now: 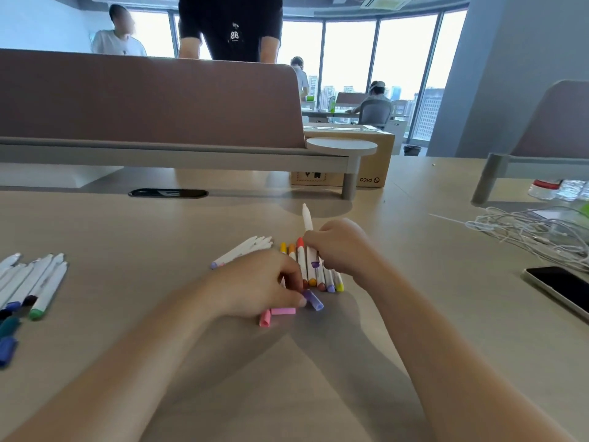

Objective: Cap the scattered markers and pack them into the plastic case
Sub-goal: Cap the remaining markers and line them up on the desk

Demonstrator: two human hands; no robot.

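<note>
My right hand [342,247] grips a white marker [307,218] that points up and away, its purple tip showing below my fingers. My left hand [261,285] pinches a lilac cap [314,300] just above the table. Two pink caps [277,314] lie under my left hand. Between my hands lies a row of capped markers [318,272] in yellow, orange, red and purple. A few more white markers [245,252] lie behind my left hand. The plastic case is not in view.
Several blue and green markers [35,285] and loose dark caps [8,333] lie at the table's left edge. A phone [561,290] and a tangle of white cables [529,232] lie at the right. A desk divider [149,100] and cardboard box [373,161] stand behind.
</note>
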